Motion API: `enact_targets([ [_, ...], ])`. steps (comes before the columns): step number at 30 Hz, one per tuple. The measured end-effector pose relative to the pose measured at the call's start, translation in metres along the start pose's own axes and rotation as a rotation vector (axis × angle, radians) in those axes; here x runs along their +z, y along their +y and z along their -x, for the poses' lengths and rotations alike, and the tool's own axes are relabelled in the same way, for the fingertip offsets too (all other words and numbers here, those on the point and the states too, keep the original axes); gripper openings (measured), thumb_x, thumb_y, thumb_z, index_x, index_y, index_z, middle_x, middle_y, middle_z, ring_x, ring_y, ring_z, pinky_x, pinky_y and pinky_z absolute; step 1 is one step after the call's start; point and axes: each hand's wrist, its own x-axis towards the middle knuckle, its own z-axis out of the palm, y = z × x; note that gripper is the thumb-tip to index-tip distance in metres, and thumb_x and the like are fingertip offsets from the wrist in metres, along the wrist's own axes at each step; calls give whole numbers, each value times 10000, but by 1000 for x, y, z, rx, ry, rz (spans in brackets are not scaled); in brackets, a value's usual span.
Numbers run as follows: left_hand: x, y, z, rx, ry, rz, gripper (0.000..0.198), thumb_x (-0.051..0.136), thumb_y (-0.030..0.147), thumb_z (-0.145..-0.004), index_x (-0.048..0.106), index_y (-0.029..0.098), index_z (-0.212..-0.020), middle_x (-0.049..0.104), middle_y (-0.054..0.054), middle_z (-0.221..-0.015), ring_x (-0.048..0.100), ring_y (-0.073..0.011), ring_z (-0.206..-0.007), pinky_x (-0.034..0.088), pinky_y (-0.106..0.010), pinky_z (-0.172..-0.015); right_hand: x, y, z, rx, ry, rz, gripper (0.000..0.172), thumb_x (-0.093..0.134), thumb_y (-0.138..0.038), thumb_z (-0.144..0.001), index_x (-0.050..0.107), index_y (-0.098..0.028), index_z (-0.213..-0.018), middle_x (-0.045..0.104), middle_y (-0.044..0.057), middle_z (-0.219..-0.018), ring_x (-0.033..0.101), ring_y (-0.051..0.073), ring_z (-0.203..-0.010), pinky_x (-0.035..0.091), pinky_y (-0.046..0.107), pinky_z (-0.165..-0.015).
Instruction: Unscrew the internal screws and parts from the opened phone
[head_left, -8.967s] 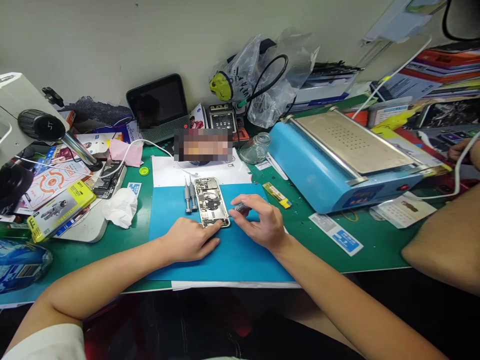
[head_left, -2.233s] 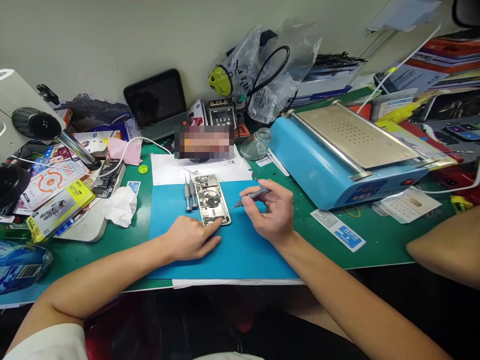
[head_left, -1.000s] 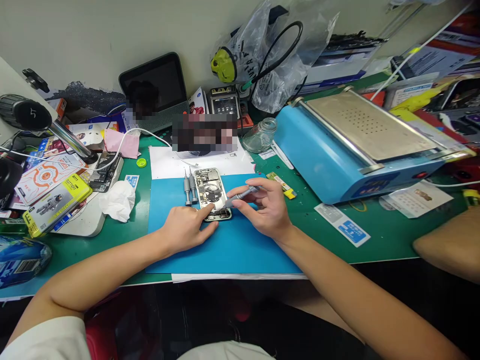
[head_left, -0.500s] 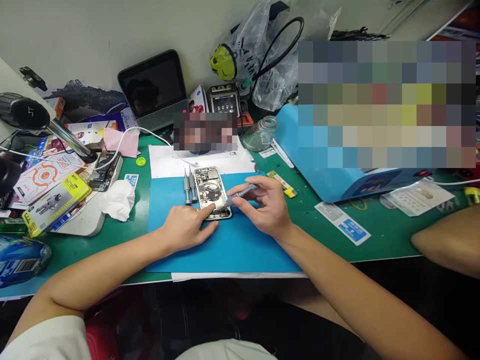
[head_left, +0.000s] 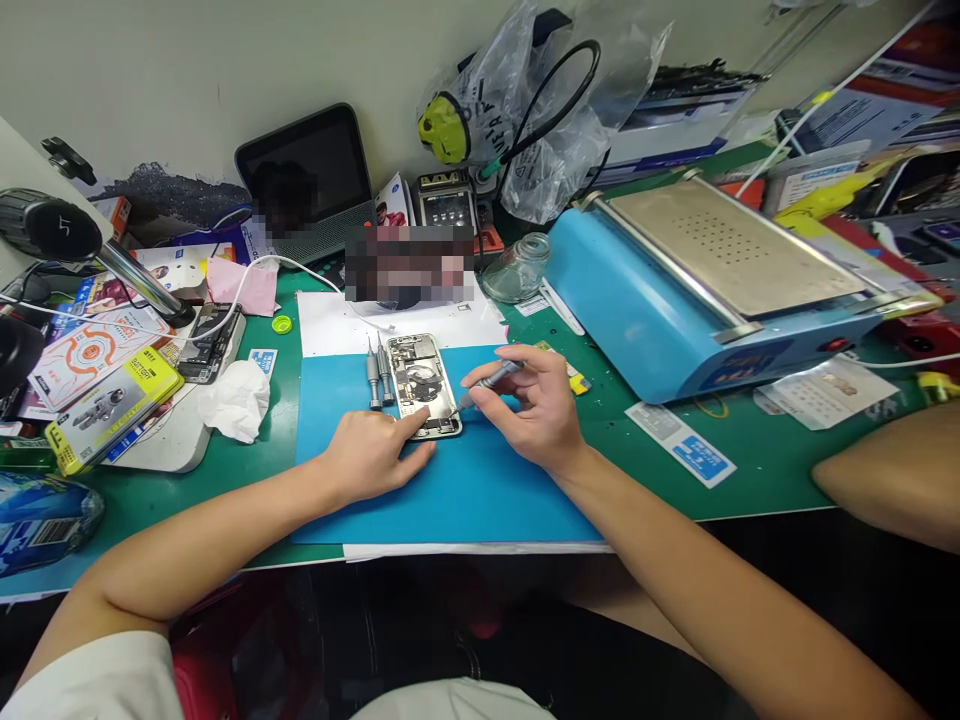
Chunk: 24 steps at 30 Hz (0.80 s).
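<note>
An opened phone (head_left: pixel 424 378) with its inner parts showing lies on a blue mat (head_left: pixel 450 490). My left hand (head_left: pixel 371 455) holds it at the lower end: the index finger presses on its inside and the thumb rests by its bottom edge. The other left fingers are curled. My right hand (head_left: pixel 532 410) is closed in a pen grip around a slim grey screwdriver (head_left: pixel 499 377), slanted so that its tip meets the phone's lower right side. Two more grey screwdrivers, a left one (head_left: pixel 374 380) and a right one (head_left: pixel 385 375), lie left of the phone.
A blue machine with a metal plate (head_left: pixel 645 330) stands at the right, near another person's arm (head_left: pixel 892 470). Behind the mat are a glass jar (head_left: pixel 517 270) and a dark screen (head_left: pixel 307 180). Packages (head_left: pixel 116 405), crumpled tissue (head_left: pixel 236 400) and a metal stand (head_left: pixel 142 280) crowd the left.
The screwdriver and my right hand have shifted slightly right and tilted a little, with the tip now at the phone's right edge. My left hand stays in place.
</note>
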Motion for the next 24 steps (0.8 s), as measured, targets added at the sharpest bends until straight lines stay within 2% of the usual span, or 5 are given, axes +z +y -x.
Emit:
enact_targets([
  [9,2,-2,4,74,80,19,423,444,469,-1011,616,230,-1315,702,-39,-755,660,-199,-675,447,-286,-583,1,0,-6,43,153,-34,401,658,-212,-920,440,-272,-1252,709,11,-945,721,130,-706,613,252,-607],
  [13,0,-2,3,129,156,24,405,420,434,-1023,646,218,-1281,677,-93,-955,629,-220,-861,495,-354,-745,1,1,-8,58,187,-17,398,656,-230,-925,441,-267,-1258,707,13,-933,720,138,-694,622,273,-623],
  [18,-4,-2,2,187,205,33,390,477,416,-1001,637,197,-1282,627,-133,-1223,564,-256,-1053,472,-420,-882,1,3,-8,51,169,-15,394,654,-234,-927,450,-263,-1263,705,11,-934,727,140,-729,623,264,-629],
  [24,-4,-1,3,235,184,42,353,490,392,-1003,649,190,-1246,655,-106,-1243,554,-260,-1124,441,-410,-871,1,3,-7,70,149,-25,395,655,-235,-927,449,-265,-1263,705,4,-937,722,128,-691,612,247,-606],
])
